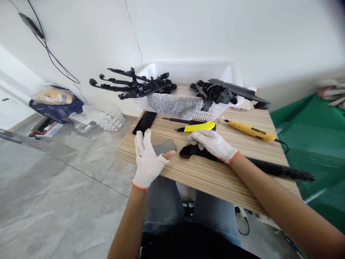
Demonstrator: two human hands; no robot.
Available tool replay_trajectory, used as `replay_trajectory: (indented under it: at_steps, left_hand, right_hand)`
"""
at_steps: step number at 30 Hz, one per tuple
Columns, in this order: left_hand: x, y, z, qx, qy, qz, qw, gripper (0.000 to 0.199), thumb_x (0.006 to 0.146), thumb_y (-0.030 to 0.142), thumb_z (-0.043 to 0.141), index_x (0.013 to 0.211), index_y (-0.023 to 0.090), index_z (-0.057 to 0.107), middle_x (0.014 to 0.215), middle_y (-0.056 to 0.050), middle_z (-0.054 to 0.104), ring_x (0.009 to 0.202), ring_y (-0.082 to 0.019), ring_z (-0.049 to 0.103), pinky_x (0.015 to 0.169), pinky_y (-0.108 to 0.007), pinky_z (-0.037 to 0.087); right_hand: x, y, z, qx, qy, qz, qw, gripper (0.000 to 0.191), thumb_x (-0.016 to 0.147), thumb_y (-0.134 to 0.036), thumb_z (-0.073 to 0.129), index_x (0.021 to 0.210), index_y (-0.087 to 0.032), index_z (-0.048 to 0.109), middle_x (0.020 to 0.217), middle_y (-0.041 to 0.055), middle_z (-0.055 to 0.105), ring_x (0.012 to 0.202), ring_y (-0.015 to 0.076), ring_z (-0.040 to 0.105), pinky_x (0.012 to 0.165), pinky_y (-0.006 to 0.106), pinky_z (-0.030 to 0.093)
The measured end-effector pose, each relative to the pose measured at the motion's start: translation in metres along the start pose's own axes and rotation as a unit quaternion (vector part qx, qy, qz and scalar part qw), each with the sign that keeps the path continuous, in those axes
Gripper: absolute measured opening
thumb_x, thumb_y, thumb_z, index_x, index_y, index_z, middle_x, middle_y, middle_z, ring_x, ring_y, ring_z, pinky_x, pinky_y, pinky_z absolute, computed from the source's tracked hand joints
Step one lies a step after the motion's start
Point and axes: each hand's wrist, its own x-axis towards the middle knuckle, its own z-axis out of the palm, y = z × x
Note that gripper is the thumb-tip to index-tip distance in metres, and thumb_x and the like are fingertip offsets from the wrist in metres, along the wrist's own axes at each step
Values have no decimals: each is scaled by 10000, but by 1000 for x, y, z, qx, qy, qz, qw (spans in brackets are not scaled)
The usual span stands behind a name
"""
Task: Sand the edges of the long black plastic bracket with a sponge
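Note:
My left hand, in a white knitted glove with the thumb tip bare, is open at the table's front edge, fingers spread. Partly behind its thumb lies a flat grey-green slab; whether they touch I cannot tell. A black phone-like rectangle lies beyond the fingertips. My right hand, also gloved, has its fingers curled together over a long black plastic part. What these fingers hold, if anything, is hidden. Just beyond them lies a yellow utility knife with its blade pointing left.
A white plastic basket at the back holds black plastic parts that jut over its sides. A grey cloth hangs over its front. A yellow corded rotary tool lies at right. Green sheeting stands beside the wooden table.

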Motion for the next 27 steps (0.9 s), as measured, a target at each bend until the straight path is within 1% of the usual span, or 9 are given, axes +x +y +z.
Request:
replay_trajectory:
  at_steps: [2, 4, 8, 13, 17, 20, 23, 25, 27]
  left_hand:
    - [-2, 2, 2, 33, 1, 40, 999, 1219, 655, 766, 663, 1560, 114, 171, 1636, -254, 83, 1510, -432, 38, 1177, -612, 175]
    - [-5, 8, 5, 63, 5, 77, 995, 1294, 621, 825, 631, 1557, 63, 164, 1629, -284, 58, 1504, -453, -10, 1187, -620, 108]
    - [-10, 34, 17, 83, 16, 134, 987, 1338, 571, 882, 602, 1549, 58, 209, 1628, -289, 57, 1500, -465, -20, 1188, -620, 75]
    - [-15, 68, 38, 91, 29, 205, 974, 1310, 593, 893, 566, 1547, 61, 230, 1627, -284, 84, 1497, -473, 0, 1195, -608, 59]
    - [-13, 86, 53, 67, 89, 224, 968, 1300, 615, 913, 510, 1539, 39, 240, 1607, -303, 140, 1487, -487, 63, 1182, -625, 119]
    - [-10, 102, 60, 26, 140, 223, 964, 1282, 650, 918, 460, 1523, 2, 256, 1583, -326, 184, 1472, -492, 122, 1164, -635, 183]
    - [-10, 121, 64, -19, 149, 208, 967, 1229, 709, 888, 430, 1525, -11, 245, 1580, -324, 195, 1465, -488, 156, 1150, -634, 230]
    - [-11, 133, 66, -51, 139, 203, 968, 1191, 738, 862, 429, 1536, 3, 227, 1590, -302, 193, 1469, -481, 152, 1149, -626, 251]
    - [-14, 142, 69, -85, 135, 194, 968, 1169, 745, 840, 457, 1546, 24, 214, 1597, -278, 196, 1475, -471, 143, 1152, -614, 261]
  right_hand:
    - [0, 1, -1, 3, 0, -4, 1000, 377, 833, -513, 564, 818, -167, 712, 779, 61, 667, 581, 114, 496, 505, 240, 420]
    - [1, 2, 0, 6, -1, -6, 1000, 361, 835, -505, 576, 826, -172, 715, 795, 67, 679, 616, 128, 534, 511, 238, 434]
    - [2, 1, 2, 7, -5, -16, 1000, 376, 850, -517, 574, 869, -168, 712, 826, 76, 696, 666, 145, 582, 522, 237, 459]
    - [-5, -17, -6, -12, -4, -107, 994, 434, 862, -573, 557, 879, -158, 683, 838, 59, 686, 663, 133, 575, 564, 239, 480]
    - [-36, -32, -25, 3, 28, -149, 988, 496, 867, -628, 548, 882, -154, 693, 809, 49, 668, 672, 135, 575, 597, 248, 493]
    - [-71, -28, -34, 51, 89, -141, 985, 502, 850, -640, 587, 915, -158, 712, 853, 60, 685, 736, 150, 603, 691, 274, 522]
    - [-100, -14, -32, 105, 150, -108, 977, 526, 770, -612, 709, 1076, -184, 702, 1039, 79, 704, 959, 214, 642, 853, 334, 530]
    - [-111, -7, -25, 136, 152, -88, 975, 597, 697, -581, 783, 1140, -194, 686, 1115, 83, 697, 1044, 252, 633, 901, 374, 522]
    - [-115, -1, -17, 166, 139, -78, 973, 600, 655, -557, 813, 1119, -192, 701, 1105, 77, 702, 1051, 270, 629, 908, 393, 518]
